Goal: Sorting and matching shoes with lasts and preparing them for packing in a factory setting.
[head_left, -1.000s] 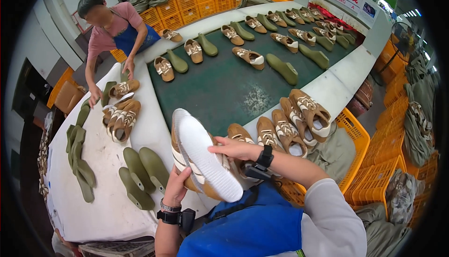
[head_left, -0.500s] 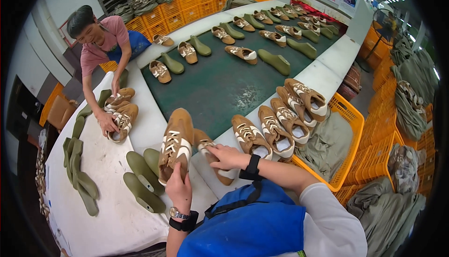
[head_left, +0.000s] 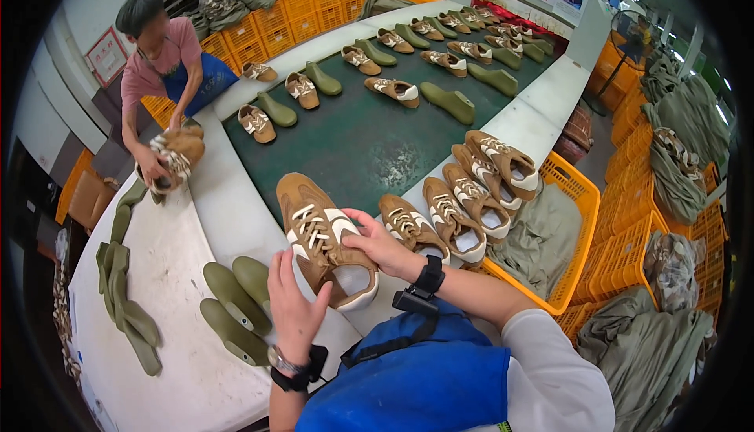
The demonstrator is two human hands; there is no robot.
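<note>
one white-striped brown suede shoe (head_left: pixel 318 239), i see remotely, is gripped by the right hand (head_left: pixel 378 241); left hand (head_left: pixel 297 300) unclenched alongside.

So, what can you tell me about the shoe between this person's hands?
The shoe is brown with a suede-like upper, white side stripes, crisscrossed pale laces, a white heel patch and a pale insole. Its toe points away from the person; similar shoes stand to its right. The right hand grips its right side; the left hand is open beside it, contact unclear.
</note>
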